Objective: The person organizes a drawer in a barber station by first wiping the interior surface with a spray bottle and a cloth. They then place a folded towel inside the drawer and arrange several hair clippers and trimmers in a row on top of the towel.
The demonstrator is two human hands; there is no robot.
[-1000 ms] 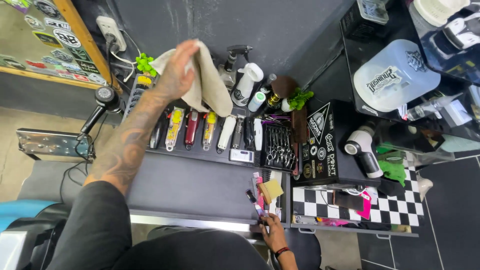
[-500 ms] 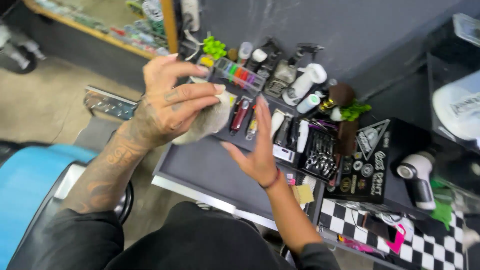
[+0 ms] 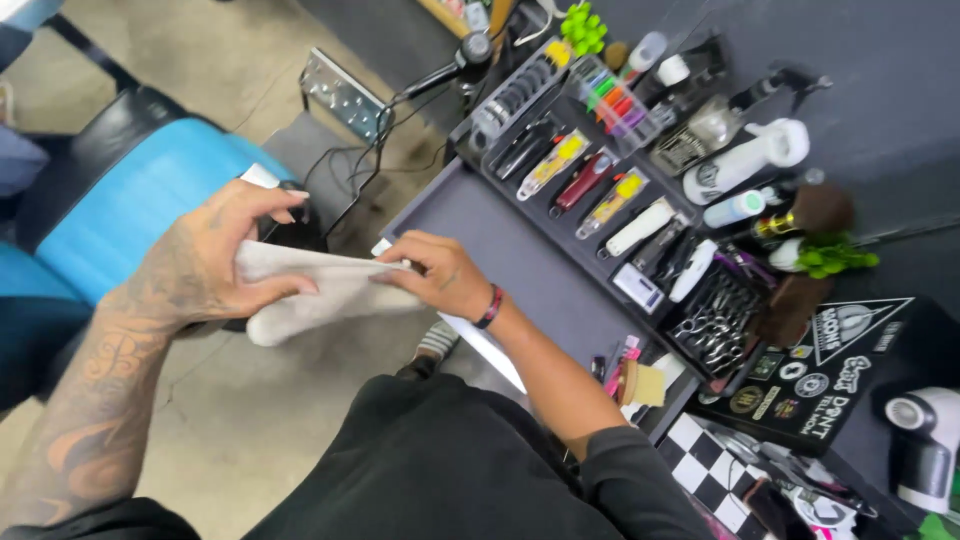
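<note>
Near the left edge of the dark counter (image 3: pixel 520 270), a pale towel (image 3: pixel 320 290) is held taut between the left hand (image 3: pixel 205 265) and right hand (image 3: pixel 440 275), both clamped on it. Folding appears barely begun; the clippers (image 3: pixel 585 180) lie racked, untouched.

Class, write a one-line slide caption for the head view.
Both hands, left hand and right hand, hold a pale towel beside a dark tray of hair clippers.
</note>
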